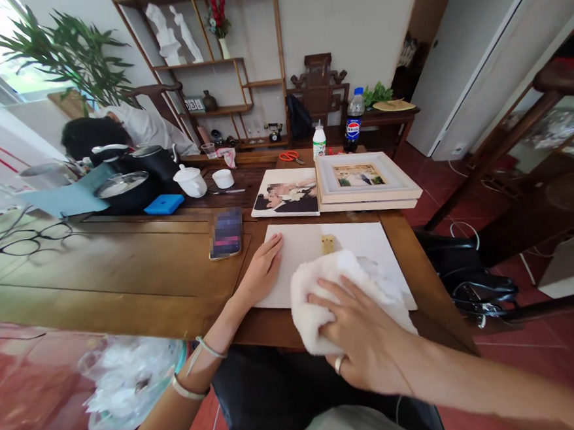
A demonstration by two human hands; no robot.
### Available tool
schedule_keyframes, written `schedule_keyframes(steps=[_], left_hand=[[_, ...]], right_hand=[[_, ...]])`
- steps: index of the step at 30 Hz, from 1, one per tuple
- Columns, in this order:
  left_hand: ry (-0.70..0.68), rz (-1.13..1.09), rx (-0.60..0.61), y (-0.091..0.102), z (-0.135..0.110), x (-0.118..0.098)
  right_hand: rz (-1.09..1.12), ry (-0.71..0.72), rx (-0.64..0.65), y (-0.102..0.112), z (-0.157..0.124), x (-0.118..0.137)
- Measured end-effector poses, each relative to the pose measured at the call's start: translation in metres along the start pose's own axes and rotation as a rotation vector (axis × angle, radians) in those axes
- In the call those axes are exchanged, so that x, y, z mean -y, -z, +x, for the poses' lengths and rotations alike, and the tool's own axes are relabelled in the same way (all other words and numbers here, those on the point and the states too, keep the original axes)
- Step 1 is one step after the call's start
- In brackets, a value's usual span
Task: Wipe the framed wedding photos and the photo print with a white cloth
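Observation:
A white flat panel (296,240) lies on the wooden table in front of me, with a small yellowish metal plate (327,243) near its middle. My left hand (264,269) rests on the panel's left edge, fingers stretched out and holding nothing. Bunched under my right hand (361,331) is a fluffy white cloth (309,282); my fingers press into it over the panel's right front part. The cloth hides that part of the panel. A greyish wet-looking patch (372,268) shows beside the cloth. Just left of the panel lies a phone (226,233).
Behind the panel lie a photo print (285,192) and stacked white frames (397,178). A cola bottle (353,122), a white bottle (319,140) and orange scissors (290,156) stand or lie farther back. A teapot (191,181), a blue box (164,204) and glasses (36,240) are leftward. A person (140,127) bends beyond.

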State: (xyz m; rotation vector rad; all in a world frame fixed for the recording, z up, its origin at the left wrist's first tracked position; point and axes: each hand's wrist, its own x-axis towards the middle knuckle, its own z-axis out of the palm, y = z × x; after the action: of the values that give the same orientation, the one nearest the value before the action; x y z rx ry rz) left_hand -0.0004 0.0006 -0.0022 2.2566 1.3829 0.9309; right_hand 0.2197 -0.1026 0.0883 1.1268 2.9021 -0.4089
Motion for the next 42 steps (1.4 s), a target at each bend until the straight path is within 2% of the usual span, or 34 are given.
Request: schedule_keyframes(steps=[6,9,12,17,20,22,26,28,30,33,38,40,42], left_hand=[[0.013,0.021,0.01,0.001,0.0,-0.001],[0.005,0.023,0.009,0.0,0.0,0.0],[0.011,0.013,-0.003,-0.001,0.0,0.001],[0.014,0.005,-0.002,-0.002,0.0,0.0],[0.018,0.013,0.002,0.0,0.0,-0.002],[0.023,0.014,0.008,0.001,0.0,-0.004],[0.032,-0.005,0.001,0.002,0.0,-0.004],[0.035,-0.017,-0.01,0.001,0.0,-0.004],[0.037,-0.023,-0.013,0.001,0.0,-0.004],[0.039,-0.019,-0.004,0.001,0.0,-0.004],[0.037,0.001,0.005,0.001,0.0,-0.006],[0.037,0.009,0.007,0.001,0.0,-0.006],[0.043,0.011,0.006,0.001,0.0,-0.006]], right_hand=[[-0.041,-0.088,-0.232,0.003,0.053,-0.076],[-0.053,-0.085,-0.259,0.005,0.066,-0.092],[-0.025,0.014,-0.209,0.002,0.051,-0.078],[0.129,0.105,-0.172,-0.003,-0.004,-0.035],[0.219,0.093,-0.136,0.003,-0.024,-0.034],[0.232,0.003,-0.154,0.006,-0.026,-0.05],[0.096,-0.233,-0.258,0.005,-0.012,-0.105],[0.002,-0.287,-0.313,0.003,-0.005,-0.13],[-0.061,-0.272,-0.35,0.0,-0.003,-0.143],[-0.076,-0.174,-0.317,0.001,-0.013,-0.135],[0.057,-0.035,-0.14,0.015,-0.054,-0.078],[0.095,-0.02,-0.087,0.02,-0.064,-0.063],[0.102,-0.046,-0.068,0.021,-0.065,-0.062]])
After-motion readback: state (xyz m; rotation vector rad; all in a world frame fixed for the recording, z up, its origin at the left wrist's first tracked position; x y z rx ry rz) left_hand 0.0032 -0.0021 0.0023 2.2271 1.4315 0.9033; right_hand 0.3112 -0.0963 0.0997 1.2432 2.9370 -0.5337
